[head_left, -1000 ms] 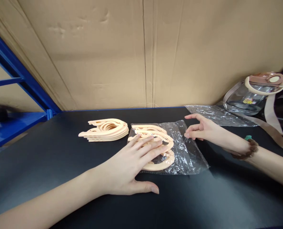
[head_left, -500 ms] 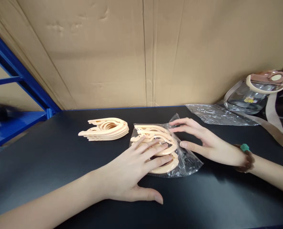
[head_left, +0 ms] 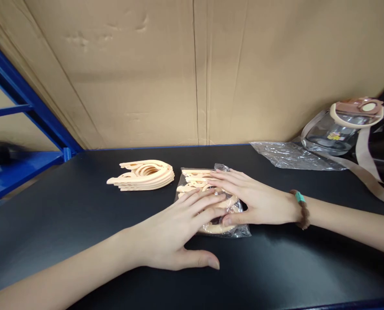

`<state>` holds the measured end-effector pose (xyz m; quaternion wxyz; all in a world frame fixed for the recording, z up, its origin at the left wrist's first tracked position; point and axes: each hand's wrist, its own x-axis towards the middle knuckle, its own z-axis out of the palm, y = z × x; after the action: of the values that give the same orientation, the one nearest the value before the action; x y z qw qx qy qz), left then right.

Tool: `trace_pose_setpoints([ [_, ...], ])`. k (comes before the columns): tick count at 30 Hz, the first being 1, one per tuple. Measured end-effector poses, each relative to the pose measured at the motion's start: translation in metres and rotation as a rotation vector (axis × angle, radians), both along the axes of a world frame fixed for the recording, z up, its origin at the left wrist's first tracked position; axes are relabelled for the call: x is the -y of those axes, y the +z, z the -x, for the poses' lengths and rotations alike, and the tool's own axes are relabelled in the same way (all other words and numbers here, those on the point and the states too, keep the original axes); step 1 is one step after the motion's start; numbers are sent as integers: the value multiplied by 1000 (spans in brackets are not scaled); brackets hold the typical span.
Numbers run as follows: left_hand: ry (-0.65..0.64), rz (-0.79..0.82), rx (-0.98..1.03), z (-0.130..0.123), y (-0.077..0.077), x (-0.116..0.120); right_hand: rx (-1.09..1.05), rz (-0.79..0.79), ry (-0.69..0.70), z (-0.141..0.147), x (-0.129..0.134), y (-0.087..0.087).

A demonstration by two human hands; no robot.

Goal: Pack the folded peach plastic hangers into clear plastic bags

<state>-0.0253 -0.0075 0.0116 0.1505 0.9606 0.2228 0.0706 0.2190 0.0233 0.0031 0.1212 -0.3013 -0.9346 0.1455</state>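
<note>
Cream-coloured plastic pieces that look like folded travel hangers point(head_left: 192, 187) lie inside a clear plastic bag point(head_left: 243, 231) on the black tabletop. My left hand point(head_left: 182, 228) rests flat over the lower left of the bag, fingers spread and thumb out on the table side. From the right, my right hand point(head_left: 259, 196) lies across the bag's right part, fingers stretched over it and thumb low near its lower edge. Both hands hide much of the bagged pieces. To the left sits a neat stack of several matching folded hangers point(head_left: 146, 175), untouched by either hand.
Another clear plastic bag point(head_left: 295, 156) lies flat at the back right. Beside it stands a transparent water bottle point(head_left: 332, 133) with a brown lid and a long strap point(head_left: 368, 148). A cardboard wall point(head_left: 130, 86) closes the back; a blue metal frame point(head_left: 46, 101) stands left.
My right hand has moved left onto the bag, and the bag's loose right end now lies folded in under it. My left hand has stayed nearly in place.
</note>
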Motion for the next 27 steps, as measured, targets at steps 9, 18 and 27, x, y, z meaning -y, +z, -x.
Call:
trace_pose_setpoints([
  [9, -58, -115, 52, -3, -1, 0, 156, 243, -11, 0, -25, 2],
  [18, -107, -294, 3, -6, -7, 0, 197, 314, -55, 4, -38, 4],
  [27, 57, -437, -139, -26, 2, -40, 213, -197, -213, -8, -73, 2],
])
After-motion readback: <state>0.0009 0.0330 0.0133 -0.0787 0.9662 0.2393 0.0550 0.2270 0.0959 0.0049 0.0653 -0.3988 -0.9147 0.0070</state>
